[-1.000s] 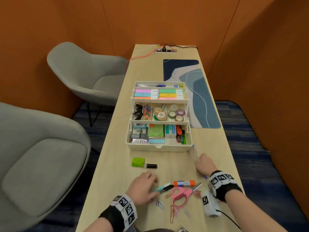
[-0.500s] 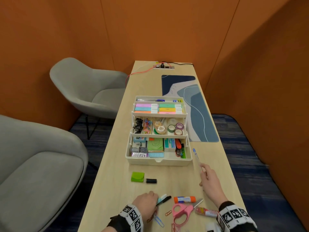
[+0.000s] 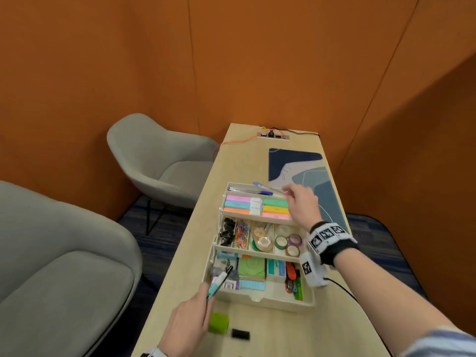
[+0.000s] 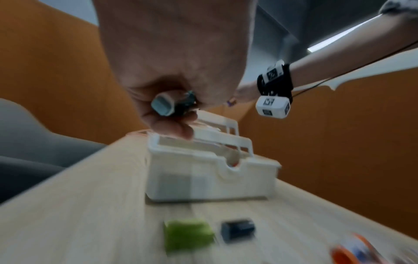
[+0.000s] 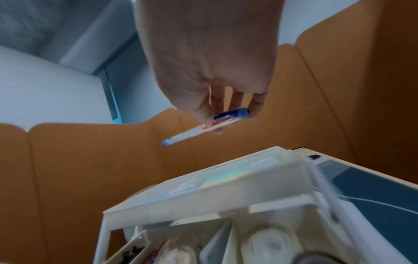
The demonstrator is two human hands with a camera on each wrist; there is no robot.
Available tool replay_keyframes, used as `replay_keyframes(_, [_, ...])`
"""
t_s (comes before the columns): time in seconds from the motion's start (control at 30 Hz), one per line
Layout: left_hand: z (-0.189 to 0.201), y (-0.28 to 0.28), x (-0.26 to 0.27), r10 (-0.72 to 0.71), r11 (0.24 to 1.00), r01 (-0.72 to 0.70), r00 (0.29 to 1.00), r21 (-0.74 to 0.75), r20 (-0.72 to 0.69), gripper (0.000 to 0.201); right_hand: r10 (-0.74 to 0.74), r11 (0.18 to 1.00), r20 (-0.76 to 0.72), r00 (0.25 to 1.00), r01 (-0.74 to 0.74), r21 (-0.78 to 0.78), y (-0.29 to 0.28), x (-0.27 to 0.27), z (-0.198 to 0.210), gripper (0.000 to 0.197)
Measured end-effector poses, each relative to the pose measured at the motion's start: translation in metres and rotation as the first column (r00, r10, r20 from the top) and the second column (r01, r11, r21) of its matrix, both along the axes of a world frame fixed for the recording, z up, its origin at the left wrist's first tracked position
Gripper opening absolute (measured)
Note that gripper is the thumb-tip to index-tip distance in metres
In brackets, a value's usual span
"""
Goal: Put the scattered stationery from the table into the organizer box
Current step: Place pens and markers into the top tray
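Pinching a pen in right hand fingertips above organizer box.

You lifted your right hand with the blue pen pinched above the organizer box's top tier, while your left hand raised two markers.

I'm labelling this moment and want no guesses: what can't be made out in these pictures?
- Left hand: what it grips besides the teal marker; blurred in head view, fingers cover it in left wrist view.
- Scissors, glue, clips: cut off by the head view's bottom edge.
- Green pad, black item: motion blur.
- Organizer box bottom tray labels: too small.
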State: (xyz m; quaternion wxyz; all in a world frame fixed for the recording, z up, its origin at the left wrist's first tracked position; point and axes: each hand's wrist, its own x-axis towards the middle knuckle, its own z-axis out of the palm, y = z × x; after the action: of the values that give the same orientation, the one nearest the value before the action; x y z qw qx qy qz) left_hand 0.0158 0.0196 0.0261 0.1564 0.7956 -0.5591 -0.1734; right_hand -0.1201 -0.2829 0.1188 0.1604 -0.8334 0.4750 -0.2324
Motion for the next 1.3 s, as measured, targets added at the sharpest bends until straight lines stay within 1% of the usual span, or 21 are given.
replay_keyframes(0.07, [0.007, -0.006, 0.015, 0.056, 0.998, -0.058, 0.996, -0.023, -0.067, 0.011, 0.006, 1.0, -0.104, 0.995, -0.009, -0.027, -0.021, 0.028, -0.002, 0.024])
replay_keyframes(0.13, [0.017, -0.014, 0.027, 0.083, 0.994, -0.089, 0.992, -0.061, -0.095, 0.009, 0.017, 0.999, -0.171, 0.985, -0.024, -0.039, -0.033, 0.051, -0.005, 0.025])
replay_keyframes(0.23, [0.039, -0.035, 0.045, 0.097, 0.987, -0.104, 0.993, -0.123, -0.064, 0.009, 0.065, 0.997, -0.213, 0.975, -0.074, -0.035, -0.04, 0.077, -0.012, 0.028])
replay_keyframes(0.37, [0.067, -0.092, 0.07, 0.062, 0.977, -0.062, 0.998, -0.205, -0.004, 0.008, 0.152, 0.988, -0.266, 0.952, -0.149, 0.033, -0.041, 0.084, -0.023, 0.038])
replay_keyframes(0.43, [0.077, -0.13, 0.081, 0.021, 0.98, -0.003, 0.996, -0.2, 0.086, 0.017, 0.13, 0.991, -0.217, 0.967, -0.121, 0.057, -0.033, 0.072, -0.025, 0.038])
replay_keyframes(0.47, [0.081, -0.15, 0.084, -0.007, 0.984, 0.031, 0.991, -0.177, 0.134, 0.022, 0.102, 0.994, -0.164, 0.981, -0.093, 0.063, -0.026, 0.061, -0.025, 0.036])
replay_keyframes(0.53, [0.088, -0.19, 0.088, -0.059, 0.989, 0.083, 0.98, -0.123, 0.188, 0.031, 0.047, 0.997, -0.03, 0.998, -0.045, 0.068, -0.005, 0.033, -0.027, 0.032])
replay_keyframes(0.63, [0.092, -0.243, 0.085, -0.146, 0.985, 0.163, 0.961, -0.056, 0.235, 0.04, 0.029, 0.994, 0.183, 0.983, -0.047, 0.096, 0.042, -0.012, -0.033, 0.027])
replay_keyframes(0.67, [0.092, -0.257, 0.083, -0.171, 0.982, 0.186, 0.953, -0.036, 0.248, 0.04, 0.03, 0.992, 0.228, 0.973, -0.057, 0.114, 0.058, -0.025, -0.036, 0.028])
replay_keyframes(0.77, [0.089, -0.289, 0.077, -0.239, 0.97, 0.243, 0.931, 0.021, 0.275, 0.04, 0.02, 0.99, 0.292, 0.956, -0.059, 0.125, 0.095, -0.06, -0.051, 0.045])
replay_keyframes(0.83, [0.085, -0.302, 0.077, -0.269, 0.963, 0.26, 0.919, 0.07, 0.287, 0.033, 0.021, 0.996, 0.279, 0.96, -0.045, 0.08, 0.108, -0.08, -0.064, 0.062])
replay_keyframes(0.9, [0.082, -0.311, 0.079, -0.287, 0.958, 0.27, 0.909, 0.099, 0.301, 0.027, 0.021, 0.998, 0.243, 0.97, -0.035, 0.053, 0.117, -0.097, -0.074, 0.078])
replay_keyframes(0.93, [0.081, -0.314, 0.08, -0.292, 0.956, 0.273, 0.906, 0.103, 0.306, 0.027, 0.008, 0.998, 0.236, 0.972, -0.022, 0.056, 0.12, -0.103, -0.078, 0.081])
replay_keyframes(1.0, [0.08, -0.316, 0.081, -0.289, 0.957, 0.273, 0.904, 0.096, 0.315, 0.03, -0.021, 0.998, 0.249, 0.968, 0.004, 0.067, 0.127, -0.11, -0.082, 0.082])
replay_keyframes(1.1, [0.082, -0.309, 0.078, -0.26, 0.965, 0.254, 0.923, 0.056, 0.283, 0.036, -0.042, 0.994, 0.274, 0.961, 0.011, 0.113, 0.137, -0.116, -0.088, 0.079])
replay_keyframes(1.13, [0.085, -0.302, 0.075, -0.242, 0.97, 0.243, 0.935, 0.027, 0.26, 0.037, -0.038, 0.99, 0.278, 0.96, -0.002, 0.143, 0.141, -0.118, -0.09, 0.076])
replay_keyframes(1.2, [0.09, -0.282, 0.07, -0.199, 0.972, 0.222, 0.955, -0.082, 0.22, 0.035, -0.026, 0.979, 0.276, 0.961, -0.031, 0.2, 0.149, -0.124, -0.092, 0.061])
replay_keyframes(1.23, [0.091, -0.268, 0.066, -0.181, 0.962, 0.217, 0.962, -0.165, 0.206, 0.032, -0.031, 0.972, 0.257, 0.966, -0.032, 0.234, 0.154, -0.127, -0.092, 0.054])
replay_keyframes(1.3, [0.087, -0.23, 0.051, -0.153, 0.914, 0.204, 0.974, -0.352, 0.165, 0.029, -0.054, 0.95, 0.195, 0.979, -0.01, 0.312, 0.163, -0.136, -0.095, 0.039])
